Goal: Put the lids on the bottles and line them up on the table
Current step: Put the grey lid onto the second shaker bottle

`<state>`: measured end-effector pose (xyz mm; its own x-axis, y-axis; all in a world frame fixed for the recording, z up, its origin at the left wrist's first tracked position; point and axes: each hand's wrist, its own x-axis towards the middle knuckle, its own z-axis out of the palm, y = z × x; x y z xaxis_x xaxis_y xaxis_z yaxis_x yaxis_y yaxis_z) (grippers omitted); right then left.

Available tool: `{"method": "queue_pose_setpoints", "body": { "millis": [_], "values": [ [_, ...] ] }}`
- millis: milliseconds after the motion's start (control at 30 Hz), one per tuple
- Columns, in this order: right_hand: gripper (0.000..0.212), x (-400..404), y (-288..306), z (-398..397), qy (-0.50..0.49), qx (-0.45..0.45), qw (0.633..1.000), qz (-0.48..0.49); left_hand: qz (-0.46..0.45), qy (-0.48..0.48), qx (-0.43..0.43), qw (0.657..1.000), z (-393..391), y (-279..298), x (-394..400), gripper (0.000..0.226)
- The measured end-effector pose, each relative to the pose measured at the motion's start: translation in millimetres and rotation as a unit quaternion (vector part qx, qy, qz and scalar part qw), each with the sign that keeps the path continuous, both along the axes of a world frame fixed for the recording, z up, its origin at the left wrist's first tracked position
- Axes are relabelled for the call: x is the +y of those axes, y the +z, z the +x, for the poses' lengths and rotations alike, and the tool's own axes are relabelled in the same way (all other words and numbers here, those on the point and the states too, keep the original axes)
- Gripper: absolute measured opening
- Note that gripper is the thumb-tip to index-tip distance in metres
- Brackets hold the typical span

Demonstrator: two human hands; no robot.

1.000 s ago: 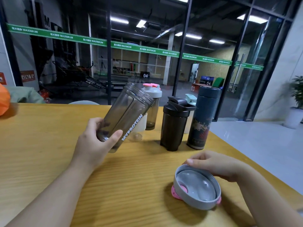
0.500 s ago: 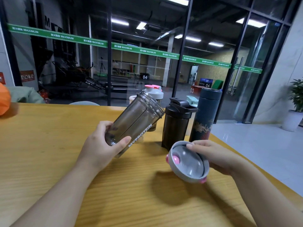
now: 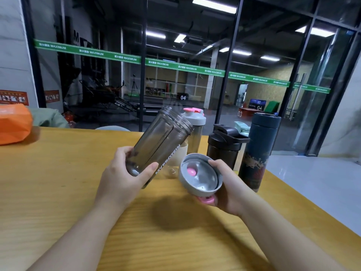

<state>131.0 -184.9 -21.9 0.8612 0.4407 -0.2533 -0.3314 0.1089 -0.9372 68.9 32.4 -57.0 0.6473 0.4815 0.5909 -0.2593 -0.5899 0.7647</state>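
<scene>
A: Where's the bottle that needs a lid?

B: Up off the bench (image 3: 58, 192), in the left hand (image 3: 125, 177). It's the smoky see-through shaker bottle (image 3: 160, 143), tilted with its open mouth up and to the right. The fingers (image 3: 125, 153) are wrapped round its lower end, thumb across the front by the white lettering.

A: And the lid?

B: The grey lid (image 3: 200, 176) with pink parts sits in the right hand (image 3: 228, 188), just beside the bottle and lower than its mouth, hollow underside facing the camera. Fingers curl over the top of its rim, the thumb under it.

A: How will they handle?

B: The bottle looks empty, so light; thin plastic, probably stiff enough, a bit slick. A low hold on the body leaves the threaded neck free. I'd hold the lid by its rim, clear of the pink flip cap, and start it square or it may cross-thread.

A: The count?

B: One open bottle and one loose lid. Capped behind: a grey-and-pink shaker (image 3: 195, 128), a black shaker (image 3: 224, 147), a dark blue flask (image 3: 257, 151). Two more, a pale one and one with a mint-green top, are mostly hidden, so I can't be sure.
</scene>
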Motion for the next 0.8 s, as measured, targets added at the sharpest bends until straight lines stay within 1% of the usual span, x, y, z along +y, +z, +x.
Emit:
{"method": "queue_pose_setpoints", "body": {
  "millis": [133,200,300,367,433,500,567,667,800],
  "values": [
    [0.041,13,-2,3,0.014,0.027,1.000,-0.002,0.006,0.002,-0.019,1.000,1,2,2,0.058],
    [0.045,14,-7,4,0.017,0.030,0.999,0.008,0.031,0.006,-0.029,0.999,2,3,3,0.063],
    [0.047,11,-13,4,0.033,-0.019,0.999,0.009,0.097,0.017,-0.052,0.994,3,7,0,0.077],
    [0.043,10,-17,5,-0.011,-0.051,0.998,-0.021,0.130,0.006,-0.067,0.989,2,8,-1,0.081],
    [0.036,9,-18,4,-0.065,-0.053,0.995,-0.056,0.156,-0.008,-0.067,0.986,2,8,0,0.085],
    [0.031,10,-16,3,-0.094,-0.058,0.991,-0.076,0.168,-0.016,-0.062,0.984,1,9,3,0.086],
    [0.027,9,-15,2,-0.110,-0.084,0.986,-0.091,0.182,-0.019,-0.063,0.981,-1,11,7,0.088],
    [0.021,7,-14,2,-0.112,-0.134,0.979,-0.109,0.217,-0.026,-0.073,0.973,-5,18,12,0.083],
    [0.024,8,-17,3,-0.124,-0.165,0.970,-0.127,0.258,-0.043,-0.071,0.963,-12,29,16,0.082]
  ]
}}
